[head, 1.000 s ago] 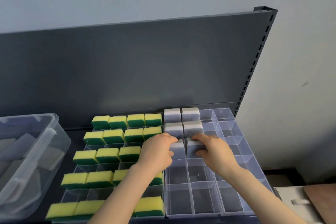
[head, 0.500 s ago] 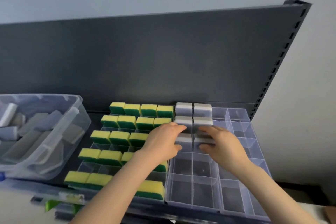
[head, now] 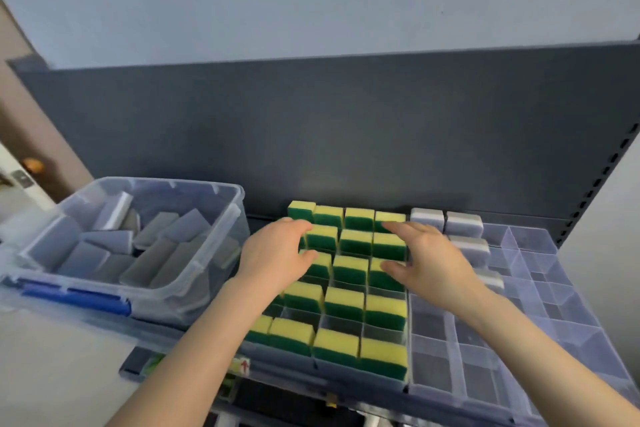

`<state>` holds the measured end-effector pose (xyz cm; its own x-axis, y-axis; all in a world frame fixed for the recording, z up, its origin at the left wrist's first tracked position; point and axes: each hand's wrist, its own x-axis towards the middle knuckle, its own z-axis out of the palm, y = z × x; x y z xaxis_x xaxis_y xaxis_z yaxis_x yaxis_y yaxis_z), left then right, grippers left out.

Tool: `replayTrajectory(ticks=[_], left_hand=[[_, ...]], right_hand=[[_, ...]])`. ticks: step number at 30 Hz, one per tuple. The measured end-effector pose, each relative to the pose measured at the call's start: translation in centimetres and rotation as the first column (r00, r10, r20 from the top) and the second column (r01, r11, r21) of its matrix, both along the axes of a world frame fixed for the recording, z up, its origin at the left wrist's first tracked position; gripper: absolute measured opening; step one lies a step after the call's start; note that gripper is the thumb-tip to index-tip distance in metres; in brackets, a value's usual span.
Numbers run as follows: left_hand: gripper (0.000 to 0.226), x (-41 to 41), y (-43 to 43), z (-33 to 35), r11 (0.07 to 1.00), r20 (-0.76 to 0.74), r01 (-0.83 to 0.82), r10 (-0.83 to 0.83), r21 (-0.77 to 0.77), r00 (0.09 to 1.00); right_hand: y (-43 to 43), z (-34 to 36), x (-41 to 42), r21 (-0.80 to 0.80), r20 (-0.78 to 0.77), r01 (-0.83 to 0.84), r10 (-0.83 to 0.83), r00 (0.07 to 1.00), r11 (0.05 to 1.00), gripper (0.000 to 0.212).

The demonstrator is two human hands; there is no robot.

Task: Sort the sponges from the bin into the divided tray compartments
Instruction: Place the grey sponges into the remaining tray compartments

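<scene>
A clear bin [head: 221, 274] at the left holds several grey-and-white sponges [head: 156, 246]. A clear divided tray [head: 540, 288] lies to its right. Its left half is filled with yellow-and-green sponges [head: 349, 270]; grey-white sponges [head: 462, 224] stand in the back compartments of its right half. My left hand [head: 273, 255] and my right hand [head: 427, 258] hover over the yellow-green sponges with relaxed fingers, holding nothing. My right hand hides part of the grey sponges.
A dark grey shelf back panel [head: 346, 135] rises behind bin and tray, with a slotted upright [head: 602, 180] at the right. The bin has a blue latch [head: 76, 298] at its front. Several front right compartments [head: 436, 367] of the tray hold nothing.
Both hands have let go of the grey sponges in the tray's right half and moved left, over the yellow-green sponges. The view has swung left, showing more of the bin.
</scene>
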<state>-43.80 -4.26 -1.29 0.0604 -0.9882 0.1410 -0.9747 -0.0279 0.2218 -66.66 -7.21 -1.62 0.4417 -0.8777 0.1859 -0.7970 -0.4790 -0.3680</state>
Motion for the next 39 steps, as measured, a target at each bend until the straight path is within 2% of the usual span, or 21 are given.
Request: replayTrajectory(ticks=[5, 10, 18, 29, 34, 39], left_hand=[[0.051, 8.6, 3.1, 1.3, 0.994, 0.109, -0.090, 0.084, 0.057, 0.991], [0.040, 17.5, 5.6, 2.6, 0.977, 0.199, -0.184, 0.160, 0.108, 0.967], [0.029, 30.2, 8.6, 3.1, 0.940, 0.187, -0.308, 0.280, 0.144, 0.941], [0.034, 38.6, 7.9, -0.4, 0.926, 0.056, -0.345, 0.341, 0.154, 0.939], [0.039, 41.6, 5.6, -1.4, 0.910, 0.048, -0.371, 0.368, 0.187, 0.928], [0.041, 44.4, 0.7, -1.1, 0.906, 0.110, -0.381, 0.366, 0.185, 0.924]], right_hand=[[1.6, 1.2, 8.1, -0.005, -0.046, -0.039, 0.038, 0.998, 0.999, 0.063], [2.5, 2.6, 16.3, 0.015, -0.072, -0.088, 0.089, 0.993, 0.996, 0.050], [2.9, 3.3, 26.8, 0.019, -0.091, -0.141, 0.142, 0.986, 0.990, 0.038], [0.6, 1.5, 35.2, 0.110, -0.127, -0.215, 0.229, 0.965, 0.970, 0.040], [-2.3, 0.1, 38.3, 0.138, -0.088, -0.235, 0.248, 0.965, 0.962, 0.040], [-5.4, -1.1, 40.9, 0.159, -0.054, -0.240, 0.251, 0.966, 0.958, 0.039]])
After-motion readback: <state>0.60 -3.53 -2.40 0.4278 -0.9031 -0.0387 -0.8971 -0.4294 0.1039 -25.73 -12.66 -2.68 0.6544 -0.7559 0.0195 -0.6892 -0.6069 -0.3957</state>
